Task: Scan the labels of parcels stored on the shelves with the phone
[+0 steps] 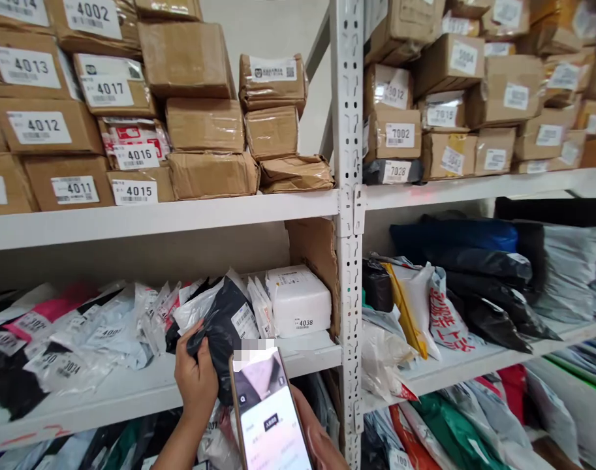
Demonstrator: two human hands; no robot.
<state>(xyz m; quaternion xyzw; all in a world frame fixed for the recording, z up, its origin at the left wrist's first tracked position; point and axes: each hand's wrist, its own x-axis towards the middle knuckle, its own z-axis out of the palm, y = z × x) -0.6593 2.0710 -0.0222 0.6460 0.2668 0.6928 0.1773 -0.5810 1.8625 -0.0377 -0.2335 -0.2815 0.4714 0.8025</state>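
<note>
Black bag (224, 323) in one grip, phone (274, 424) in the other
My right hand (317, 427) is wrapped around the phone, closest to me; my left hand (197, 365) is pinched closed on the black bag's left side, right at the middle shelf's (313, 360) front edge. Farther back, near that shelf's right end, there's a white box (298, 303) marked 4038, plus cardboard boxes (205, 124) stacked on the upper shelf (204, 220).

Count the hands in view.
2: the left hand grips the black parcel by its left side; the right hand, partly hidden, holds the phone. No others show.
</note>
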